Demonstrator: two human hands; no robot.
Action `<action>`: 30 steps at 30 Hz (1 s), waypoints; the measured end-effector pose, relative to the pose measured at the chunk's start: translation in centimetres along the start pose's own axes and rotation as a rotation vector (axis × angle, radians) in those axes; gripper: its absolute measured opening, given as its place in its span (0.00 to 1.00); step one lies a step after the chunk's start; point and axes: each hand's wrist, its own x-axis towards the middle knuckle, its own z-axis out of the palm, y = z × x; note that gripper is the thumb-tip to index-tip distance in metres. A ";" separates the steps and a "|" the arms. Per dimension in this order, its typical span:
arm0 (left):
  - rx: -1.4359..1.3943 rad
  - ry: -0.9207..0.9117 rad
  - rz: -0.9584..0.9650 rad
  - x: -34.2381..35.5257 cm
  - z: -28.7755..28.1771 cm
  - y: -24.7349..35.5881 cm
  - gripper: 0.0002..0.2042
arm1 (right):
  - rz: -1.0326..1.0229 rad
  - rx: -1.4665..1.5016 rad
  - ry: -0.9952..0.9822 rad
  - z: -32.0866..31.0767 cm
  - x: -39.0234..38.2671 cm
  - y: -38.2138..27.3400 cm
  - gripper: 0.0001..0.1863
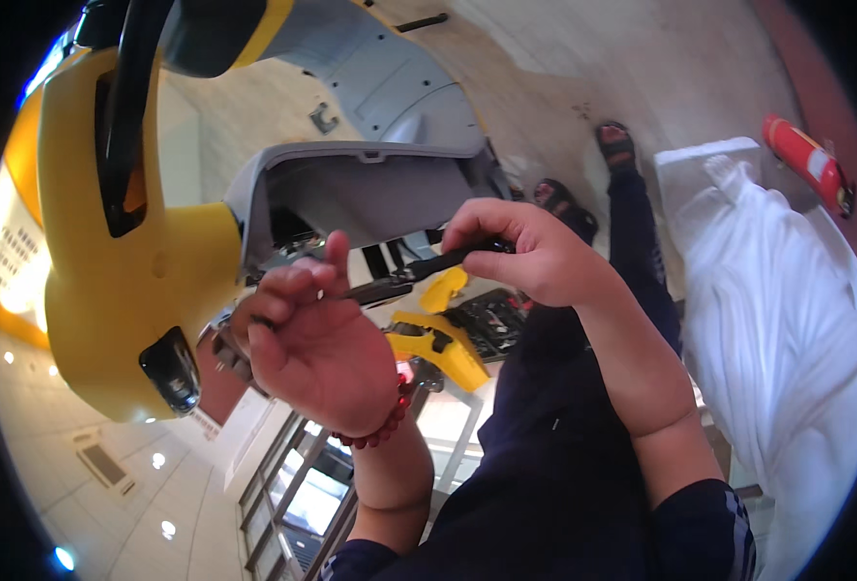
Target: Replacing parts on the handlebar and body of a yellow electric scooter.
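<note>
My right hand (535, 254) is closed around a slim black-handled tool (433, 263). From its grip, the tool's dark metal end (375, 290) runs leftward and passes behind my left hand (317, 344). That left hand is turned palm up, its thumb and forefinger drawn together at a small dark spot too small to name. Its other fingers are partly curled, with one raised. Just beyond both hands lies the grey open compartment (351, 155) of a yellow vehicle-like body (109, 290). My left wrist wears a red bead bracelet (380, 431).
Below the hands are a yellow power tool or plastic part (448, 353) and a black case (491, 320) of small items. White draped cloth (763, 339) covers something at the right, with a red fire extinguisher (806, 160) behind it. A sandalled foot (617, 145) stands on the floor.
</note>
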 end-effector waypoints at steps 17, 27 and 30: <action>-0.113 -0.037 -0.531 -15.9 -9.7 1.9 0.05 | -0.114 0.041 0.619 -3.8 -12.8 2.3 0.13; 0.341 -0.204 -0.991 -31.5 -12.7 -3.7 0.09 | 0.785 -1.453 0.484 -8.6 -19.1 13.7 0.14; 0.359 -0.101 -0.993 -36.1 -11.1 -4.7 0.08 | 1.046 -1.546 0.339 -8.2 -20.9 13.6 0.17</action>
